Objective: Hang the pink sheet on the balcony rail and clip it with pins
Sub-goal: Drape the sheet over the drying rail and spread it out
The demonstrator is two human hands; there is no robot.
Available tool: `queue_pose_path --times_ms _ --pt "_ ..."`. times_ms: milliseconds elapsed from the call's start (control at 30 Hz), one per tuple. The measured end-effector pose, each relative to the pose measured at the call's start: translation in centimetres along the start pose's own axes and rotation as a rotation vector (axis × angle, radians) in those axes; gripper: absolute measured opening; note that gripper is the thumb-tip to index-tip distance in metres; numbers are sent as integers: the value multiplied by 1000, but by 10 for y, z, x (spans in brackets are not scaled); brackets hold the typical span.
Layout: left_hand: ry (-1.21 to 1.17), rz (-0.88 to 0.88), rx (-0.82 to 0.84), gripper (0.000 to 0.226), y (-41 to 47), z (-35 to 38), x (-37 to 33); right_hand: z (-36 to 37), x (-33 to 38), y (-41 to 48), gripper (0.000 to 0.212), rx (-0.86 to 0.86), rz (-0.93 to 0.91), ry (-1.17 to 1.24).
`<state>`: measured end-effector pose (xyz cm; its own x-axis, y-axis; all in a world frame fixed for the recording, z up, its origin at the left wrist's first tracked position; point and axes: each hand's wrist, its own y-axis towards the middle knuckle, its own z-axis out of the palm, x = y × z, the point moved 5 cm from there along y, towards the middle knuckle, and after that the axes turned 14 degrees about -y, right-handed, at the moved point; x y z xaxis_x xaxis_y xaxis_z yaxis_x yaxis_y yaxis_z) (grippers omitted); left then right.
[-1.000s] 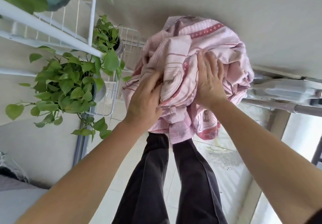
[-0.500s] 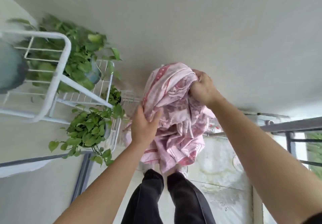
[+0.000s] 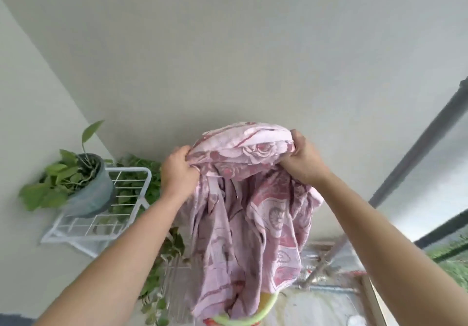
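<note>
Both hands, left hand [image 3: 177, 171] and right hand [image 3: 302, 159], are clenched on the pink sheet [image 3: 248, 199], bunched between them, with the balcony rail [image 3: 415, 148] at three o'clock, nearer the right.

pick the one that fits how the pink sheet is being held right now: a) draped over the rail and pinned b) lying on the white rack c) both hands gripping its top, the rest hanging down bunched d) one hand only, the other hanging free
c: the left hand and right hand each grip the top of the pink sheet, and the rest hangs down bunched between the arms.
</note>
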<state>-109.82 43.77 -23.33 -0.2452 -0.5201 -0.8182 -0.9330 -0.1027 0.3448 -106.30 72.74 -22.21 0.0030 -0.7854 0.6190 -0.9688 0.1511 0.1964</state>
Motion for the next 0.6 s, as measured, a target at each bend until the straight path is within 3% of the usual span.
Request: queue_pose_path --times_ms 133,267,333,467,533,600 --pt "-143 224 -64 33 11 -67 -70 -21 36 -49 94 24 -118 -176" --pt "-301 428 -70 27 -12 -128 -140 -28 81 -99 93 -65 -139 -271" --pt "-378 509 -54 21 -28 -154 -169 -30 100 -126 99 -159 -125 -215" --pt "-638 586 -8 13 -60 -192 -210 -21 128 -181 153 -233 -62 51" --pt "-784 601 74 13 -79 -202 -225 -12 147 -198 144 -180 -116 82" --pt "-875 630 167 16 -96 -208 -238 -4 162 -211 111 -104 -170 153"
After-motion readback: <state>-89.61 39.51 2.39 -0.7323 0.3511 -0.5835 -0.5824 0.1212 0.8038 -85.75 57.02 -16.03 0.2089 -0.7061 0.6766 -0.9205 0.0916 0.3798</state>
